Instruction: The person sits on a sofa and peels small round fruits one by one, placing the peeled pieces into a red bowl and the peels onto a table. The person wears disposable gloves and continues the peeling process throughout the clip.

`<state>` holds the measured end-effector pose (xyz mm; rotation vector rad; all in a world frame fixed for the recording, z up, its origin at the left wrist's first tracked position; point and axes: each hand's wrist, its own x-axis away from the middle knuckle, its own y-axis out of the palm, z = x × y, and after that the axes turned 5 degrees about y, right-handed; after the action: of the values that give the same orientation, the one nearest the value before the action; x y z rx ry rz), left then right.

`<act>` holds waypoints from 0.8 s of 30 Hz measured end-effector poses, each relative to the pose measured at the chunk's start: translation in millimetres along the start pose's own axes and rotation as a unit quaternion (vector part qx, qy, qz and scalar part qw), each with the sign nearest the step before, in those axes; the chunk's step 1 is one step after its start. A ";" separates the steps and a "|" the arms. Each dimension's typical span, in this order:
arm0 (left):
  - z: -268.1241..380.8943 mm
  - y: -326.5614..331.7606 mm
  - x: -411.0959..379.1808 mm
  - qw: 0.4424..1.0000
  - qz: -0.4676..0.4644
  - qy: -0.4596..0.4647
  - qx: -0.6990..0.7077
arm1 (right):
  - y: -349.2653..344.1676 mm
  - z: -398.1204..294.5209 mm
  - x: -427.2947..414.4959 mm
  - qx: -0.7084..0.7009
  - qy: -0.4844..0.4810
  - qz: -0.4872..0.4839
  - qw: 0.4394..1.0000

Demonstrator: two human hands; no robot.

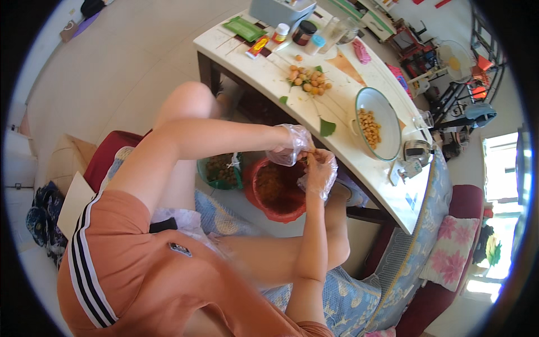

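My left hand (297, 145) and my right hand (322, 168), both in clear plastic gloves, meet above a red plastic bucket (276, 217). Their fingertips pinch a small yellow-orange fruit, mostly hidden by the fingers. Wet orange pulp (269, 183) lies inside the bucket. Left of it, a green basket (204, 170) holds brownish fruits. On the white table (269, 84) lies a heap of ginkgo fruits (309, 80) on stalks, with a green ginkgo leaf (327, 127) nearer me. A white enamel basin (393, 126) with a green rim holds tan, nut-like pieces (370, 128).
The table's dark-edged side runs just beyond my hands. Toward its far end stand a grey-blue box (273, 14), a dark jar (304, 33), a blue-lidded container (315, 44) and glass jars (347, 31). My bare knees flank the bucket. A patterned sofa cover (353, 290) lies at right.
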<state>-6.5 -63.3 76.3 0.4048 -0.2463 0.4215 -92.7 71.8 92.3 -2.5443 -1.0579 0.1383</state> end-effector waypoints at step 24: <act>3.1 4.2 5.9 0.997 -0.012 0.022 -0.074 | -11.4 14.9 -7.0 -0.118 0.072 -0.083 0.987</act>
<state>-3.5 -59.1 82.3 0.2529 -0.2273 0.3852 -108.7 78.9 82.5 -2.6073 -1.2878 -0.2269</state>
